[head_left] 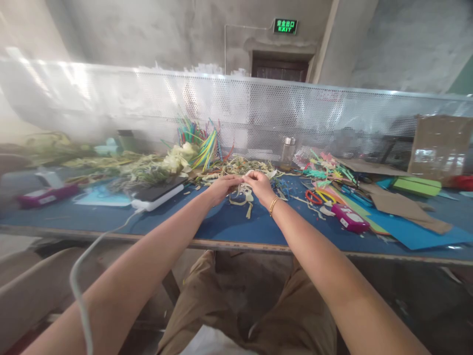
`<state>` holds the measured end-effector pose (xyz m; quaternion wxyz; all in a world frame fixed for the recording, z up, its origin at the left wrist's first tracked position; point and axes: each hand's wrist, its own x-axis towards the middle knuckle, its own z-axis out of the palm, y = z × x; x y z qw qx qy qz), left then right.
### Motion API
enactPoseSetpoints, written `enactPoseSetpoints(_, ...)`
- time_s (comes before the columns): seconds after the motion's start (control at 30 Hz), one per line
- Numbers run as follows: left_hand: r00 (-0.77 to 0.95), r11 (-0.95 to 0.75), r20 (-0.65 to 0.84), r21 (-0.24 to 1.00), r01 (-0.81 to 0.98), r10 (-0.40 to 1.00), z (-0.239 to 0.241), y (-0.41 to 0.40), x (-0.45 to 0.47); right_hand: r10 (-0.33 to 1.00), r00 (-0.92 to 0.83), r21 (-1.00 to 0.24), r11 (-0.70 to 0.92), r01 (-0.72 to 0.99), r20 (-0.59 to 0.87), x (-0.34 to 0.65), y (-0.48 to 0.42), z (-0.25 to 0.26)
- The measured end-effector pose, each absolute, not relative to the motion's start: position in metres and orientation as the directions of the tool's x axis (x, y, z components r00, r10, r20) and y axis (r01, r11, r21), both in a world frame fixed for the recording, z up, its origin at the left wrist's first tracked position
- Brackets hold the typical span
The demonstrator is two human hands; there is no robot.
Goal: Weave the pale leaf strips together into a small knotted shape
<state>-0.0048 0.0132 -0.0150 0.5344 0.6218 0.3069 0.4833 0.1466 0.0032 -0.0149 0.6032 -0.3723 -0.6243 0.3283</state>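
Observation:
Over the blue tabletop, my left hand (226, 186) and my right hand (260, 187) meet at the fingertips. Both are closed in a pinch around a thin, pale strip (240, 190), mostly covered by the fingers. The right wrist wears a gold bracelet (273, 205). Just below the hands, curled cream-coloured strips (249, 211) lie on the table. Behind them spreads a heap of dried, yellow-green strips (238, 166).
To the left are a white power bank-like device (158, 198) with a cable, and a purple box (51, 195). A bundle of coloured stems (207, 148) and a glass bottle (287, 154) stand behind. On the right lie scissors (314, 197), another purple box (350, 218) and blue sheets (414, 231).

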Motion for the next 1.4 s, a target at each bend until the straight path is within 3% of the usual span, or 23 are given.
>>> enactPoseSetpoints(0.23, 0.396, -0.147, 0.173, 0.985, -0.095, 0.902, -0.013, 0.013, -0.005, 0.868, 0.019, -0.868, 0.495, 0.025, 0.496, 0.147, 0.009, -0.016)
enactPoseSetpoints(0.6, 0.413, -0.142, 0.174, 0.984, -0.109, 0.894, -0.010, 0.008, -0.005, 0.868, 0.042, -0.869, 0.495, -0.001, 0.495, 0.149, 0.009, -0.014)
enactPoseSetpoints(0.77, 0.410, -0.050, 0.125, 0.981, -0.190, 0.903, -0.010, 0.009, -0.004, 0.853, 0.066, -0.849, 0.522, -0.086, 0.518, 0.158, 0.012, -0.010)
enactPoseSetpoints(0.9, 0.417, -0.079, 0.148, 0.981, -0.179, 0.897, -0.011, 0.009, -0.004, 0.853, 0.064, -0.842, 0.521, -0.139, 0.517, 0.160, 0.012, -0.008)
enactPoseSetpoints(1.2, 0.277, -0.106, 0.189, 0.951, -0.289, 0.942, -0.008, 0.010, -0.008, 0.933, -0.087, -0.934, 0.340, -0.109, 0.350, 0.161, 0.008, -0.007)
enactPoseSetpoints(1.4, 0.345, -0.030, 0.125, 0.963, -0.268, 0.930, -0.009, 0.011, -0.008, 0.923, -0.032, -0.909, 0.373, -0.185, 0.384, 0.160, 0.008, -0.006)
